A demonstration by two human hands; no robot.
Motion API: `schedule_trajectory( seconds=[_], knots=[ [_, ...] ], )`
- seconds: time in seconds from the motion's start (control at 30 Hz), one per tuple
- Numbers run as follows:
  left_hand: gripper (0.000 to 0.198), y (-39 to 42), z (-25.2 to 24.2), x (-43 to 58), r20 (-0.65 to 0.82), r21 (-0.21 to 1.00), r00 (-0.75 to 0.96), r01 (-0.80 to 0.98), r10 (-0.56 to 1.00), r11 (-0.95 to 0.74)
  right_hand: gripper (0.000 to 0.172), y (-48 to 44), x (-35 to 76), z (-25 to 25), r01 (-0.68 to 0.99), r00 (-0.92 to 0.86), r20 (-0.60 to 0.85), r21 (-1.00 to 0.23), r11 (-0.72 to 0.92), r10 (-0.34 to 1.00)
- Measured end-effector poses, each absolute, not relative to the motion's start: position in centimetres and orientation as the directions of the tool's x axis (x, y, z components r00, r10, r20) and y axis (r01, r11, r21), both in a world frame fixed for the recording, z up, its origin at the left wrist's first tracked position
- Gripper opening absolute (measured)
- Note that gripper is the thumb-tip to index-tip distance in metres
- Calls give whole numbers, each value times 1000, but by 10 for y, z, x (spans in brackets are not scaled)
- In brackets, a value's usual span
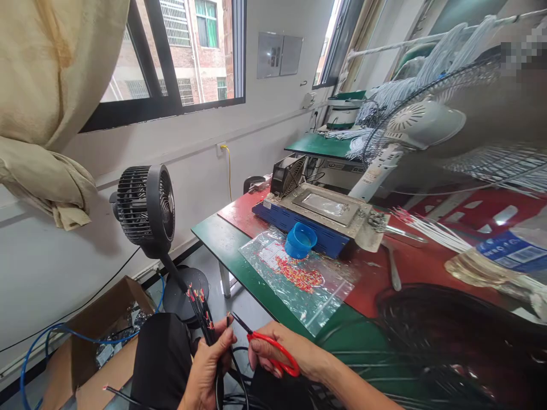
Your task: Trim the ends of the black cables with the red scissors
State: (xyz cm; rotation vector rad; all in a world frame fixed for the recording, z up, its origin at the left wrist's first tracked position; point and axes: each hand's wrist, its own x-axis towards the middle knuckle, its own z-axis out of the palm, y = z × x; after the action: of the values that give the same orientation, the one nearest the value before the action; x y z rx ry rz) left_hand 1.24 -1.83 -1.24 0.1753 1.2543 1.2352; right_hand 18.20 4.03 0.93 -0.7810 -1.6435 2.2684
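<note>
A bundle of black cables (200, 310) with red and white wire ends is held in my left hand (208, 364). One cable end stands apart between its thumb and forefinger. My right hand (277, 348) is closed around the red handles of a pair of scissors (287, 360). The dark scissor blades point up and left, with their tip close beside the single cable end; whether they touch is too small to tell. Below the hands, more black cables hang over dark-clothed legs.
On the table (231, 256) lie a plastic bag (316, 310) with red and yellow bits, a blue cup (300, 240), a metal-topped heating device (327, 208) and coiled black cable (453, 324). A fan (147, 210) and an open cardboard box (81, 353) stand left.
</note>
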Motion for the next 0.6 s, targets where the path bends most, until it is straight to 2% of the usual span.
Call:
schedule_trajectory(
  seconds=[0.27,0.6],
  knots=[
    [52,-19,-12,14,-635,651,-177,-646,751,398,54,37,179,6,119,-827,-314,-908,-401,466],
    [60,-18,-18,12,-591,691,-152,-602,792,400,53,36,178,12,127,-829,-344,-884,-450,441]
  ],
)
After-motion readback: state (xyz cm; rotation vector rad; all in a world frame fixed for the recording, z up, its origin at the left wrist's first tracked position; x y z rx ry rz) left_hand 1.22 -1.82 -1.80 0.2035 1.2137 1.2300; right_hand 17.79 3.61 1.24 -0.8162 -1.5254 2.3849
